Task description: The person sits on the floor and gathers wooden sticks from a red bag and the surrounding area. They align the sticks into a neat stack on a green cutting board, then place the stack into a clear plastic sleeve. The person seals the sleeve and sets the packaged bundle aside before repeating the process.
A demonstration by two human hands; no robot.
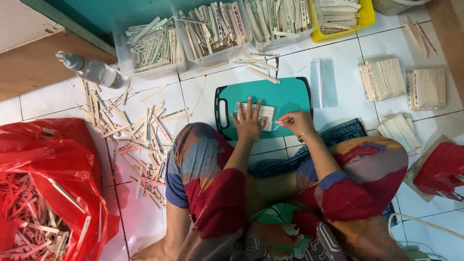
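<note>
My left hand [249,122] lies flat, fingers spread, on a small row of pale wooden sticks [266,113] laid side by side on a teal cutting board [280,94] on the tiled floor. My right hand [294,122] is at the right end of that row, fingers pinched on a thin whitish piece by the sticks. I sit cross-legged in patterned clothes just behind the board.
A loose heap of wooden sticks [137,140] covers the floor at left, beside a red plastic bag [43,179] of more. Clear tubs [150,46] and a yellow tray [343,17] of sticks stand beyond the board. Bundled stacks [382,77] and clear sleeves [325,82] lie at right. A bottle [92,70] lies at the left.
</note>
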